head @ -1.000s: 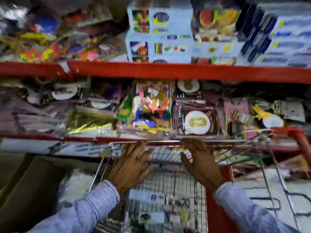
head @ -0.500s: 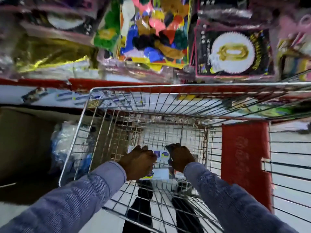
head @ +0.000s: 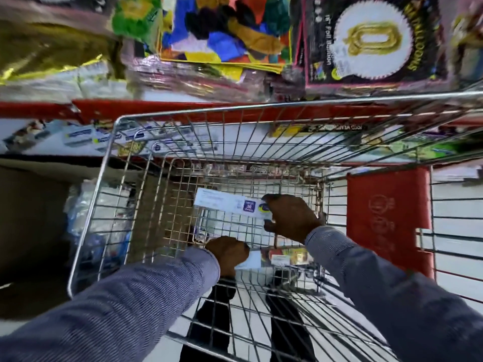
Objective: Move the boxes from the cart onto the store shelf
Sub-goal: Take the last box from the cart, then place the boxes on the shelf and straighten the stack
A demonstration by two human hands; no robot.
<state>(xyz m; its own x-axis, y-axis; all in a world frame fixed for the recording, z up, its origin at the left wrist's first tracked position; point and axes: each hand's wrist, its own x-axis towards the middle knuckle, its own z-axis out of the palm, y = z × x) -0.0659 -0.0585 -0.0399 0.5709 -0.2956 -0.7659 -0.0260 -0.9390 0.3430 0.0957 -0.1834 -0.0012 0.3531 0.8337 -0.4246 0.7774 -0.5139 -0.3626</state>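
I observed both hands inside the wire cart (head: 115, 142). The right hand (head: 290, 218) gripped a white box (head: 224, 203) by its end; the left hand (head: 227, 253) was closed on another box (head: 249, 261) lower down.

I look down into the cart (head: 115, 163), which stands right against the shelf edge (head: 183, 108) ahead of me. Both my hands are inside the basket: the right hand (head: 291, 218) is farther in, closed on the right end of a flat box (head: 224, 203) held above the wire floor; the left hand (head: 227, 253) is nearer me, touching a second box (head: 249, 260) below it. On the shelf beyond, a balloon packet (head: 373, 40) lies right of a confetti pack (head: 224, 30). A cart flap (head: 389, 220) hangs right of the basket.
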